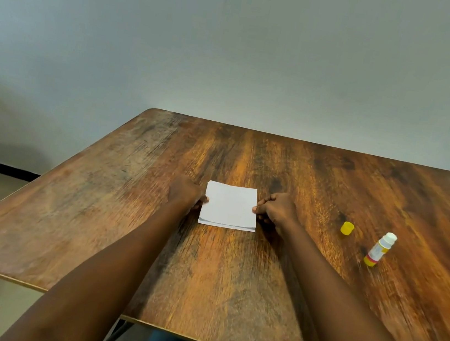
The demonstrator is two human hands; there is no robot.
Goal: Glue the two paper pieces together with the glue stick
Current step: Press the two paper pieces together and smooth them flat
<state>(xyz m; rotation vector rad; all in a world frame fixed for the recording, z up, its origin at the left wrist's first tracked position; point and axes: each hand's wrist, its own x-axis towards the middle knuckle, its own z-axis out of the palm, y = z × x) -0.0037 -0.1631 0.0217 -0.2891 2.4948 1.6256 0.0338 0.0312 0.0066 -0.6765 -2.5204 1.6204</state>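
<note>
A white square of paper [229, 205] lies on the wooden table [232, 272], with a second piece's edge showing just below its near edge. My left hand [186, 193] pinches the paper's left edge between thumb and fingers. My right hand [277, 211] pinches its right edge the same way. The glue stick [379, 249], white with a yellow base and uncapped, lies on its side at the right. Its yellow cap [347, 228] stands apart, to the left of the stick.
A pale wall rises behind the table's far edge. The table's left edge drops to a grey floor. A dark table leg shows under the near edge.
</note>
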